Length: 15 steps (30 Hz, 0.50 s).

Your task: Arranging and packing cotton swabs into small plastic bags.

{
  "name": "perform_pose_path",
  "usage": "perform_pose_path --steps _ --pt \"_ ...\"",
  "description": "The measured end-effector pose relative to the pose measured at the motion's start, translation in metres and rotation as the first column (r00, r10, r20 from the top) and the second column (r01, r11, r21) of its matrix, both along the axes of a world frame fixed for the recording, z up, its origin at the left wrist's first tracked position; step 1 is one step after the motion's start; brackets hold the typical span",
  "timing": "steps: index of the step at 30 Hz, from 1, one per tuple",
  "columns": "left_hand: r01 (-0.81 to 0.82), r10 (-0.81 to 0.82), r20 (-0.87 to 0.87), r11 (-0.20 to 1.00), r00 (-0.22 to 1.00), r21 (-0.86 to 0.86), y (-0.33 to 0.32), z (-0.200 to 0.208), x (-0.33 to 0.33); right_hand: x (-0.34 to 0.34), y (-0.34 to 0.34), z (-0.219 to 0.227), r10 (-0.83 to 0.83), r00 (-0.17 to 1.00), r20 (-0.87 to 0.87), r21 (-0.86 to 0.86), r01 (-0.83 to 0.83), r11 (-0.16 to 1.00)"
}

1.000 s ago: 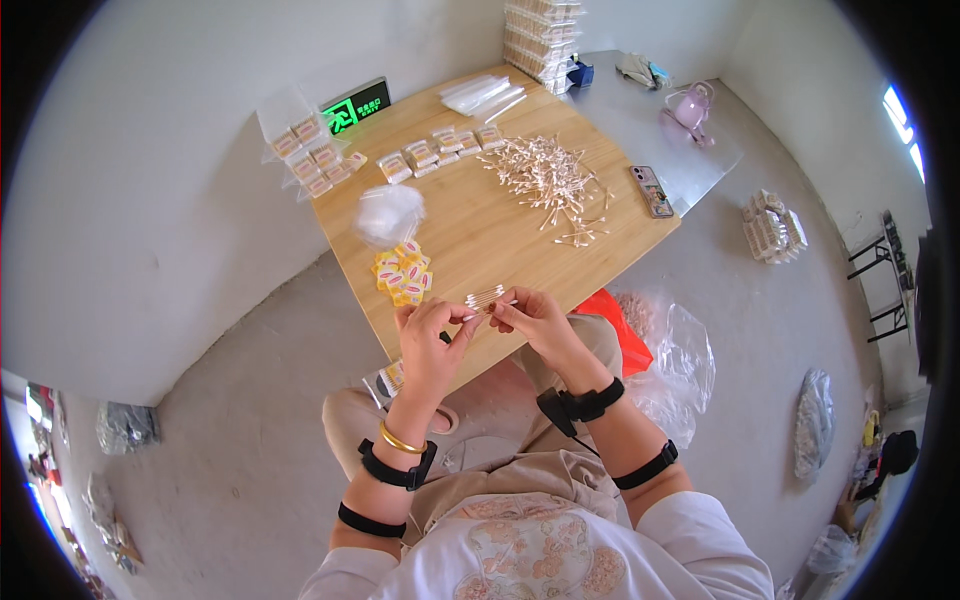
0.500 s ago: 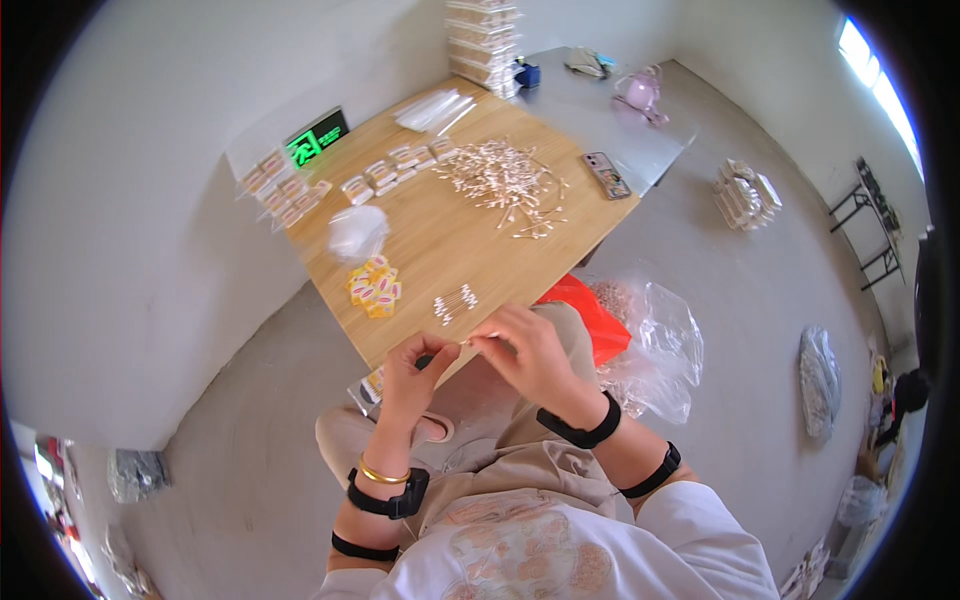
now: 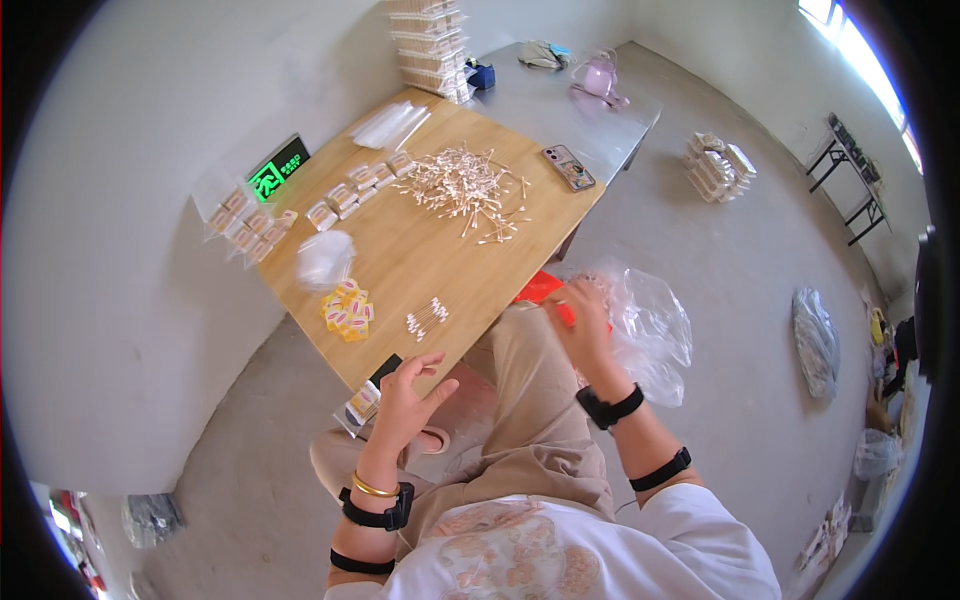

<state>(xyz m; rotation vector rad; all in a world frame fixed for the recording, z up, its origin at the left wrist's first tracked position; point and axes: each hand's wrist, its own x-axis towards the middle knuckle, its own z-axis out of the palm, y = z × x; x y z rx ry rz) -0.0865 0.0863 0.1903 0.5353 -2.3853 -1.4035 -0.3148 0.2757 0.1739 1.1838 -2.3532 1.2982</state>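
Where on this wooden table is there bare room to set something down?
Mid-tabletop, between the loose swab pile, small swab row and clear bags. Crowded: far half, holding plastic sleeves, packs and that pile; left edge, with yellow cards.

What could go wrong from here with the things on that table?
The small row of swabs lies loose near the front edge; the open left hand, close by, might brush it out of line. The phone lies close to the right edge of the table, so a bump could knock it off. Strays around the big swab pile might scatter further.
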Motion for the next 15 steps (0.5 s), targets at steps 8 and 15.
perform_pose_path --steps 8,15 --pt "-0.147 0.154 0.082 0.985 0.985 -0.088 -0.011 -0.044 0.002 -0.065 0.033 -0.068 -0.237 0.971 -0.025 0.250 0.236 0.939" --pt "-0.155 0.164 0.164 0.986 0.973 -0.065 -0.014 -0.071 0.005 -0.104 -0.062 -0.063 -0.074 0.997 0.023 0.335 0.062 0.940"
